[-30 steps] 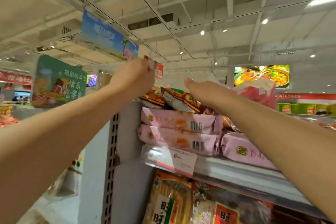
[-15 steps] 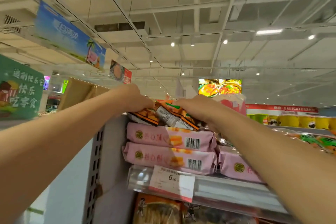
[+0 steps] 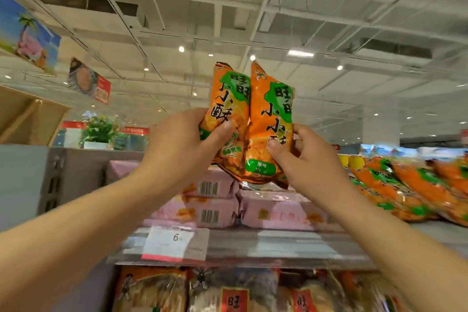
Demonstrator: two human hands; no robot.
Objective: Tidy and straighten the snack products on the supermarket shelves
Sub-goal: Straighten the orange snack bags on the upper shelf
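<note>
Two shiny orange snack bags with green labels are held up high, side by side and touching, standing upright above the top shelf. The left hand grips the left orange bag, with the thumb pressed on its front. The right hand grips the right orange bag near its bottom, fingers curled round the edge.

Right under the bags sit flat pink packets with barcodes on their ends, stacked in two piles on the shelf. Both forearms reach up in front of the pink packets and hide part of them.

On the shelf to the right lies a long row of more orange bags, all leaning over. They look blurry.

A clear plastic strip runs along the front edge of the shelf. A white price tag with a "6" on it is stuck there.

Below that shelf are see-through packs of pale crackers with red labels.

To the left stands a grey shelf end panel. Behind it is a green plant. Colourful signs hang from the ceiling.
</note>
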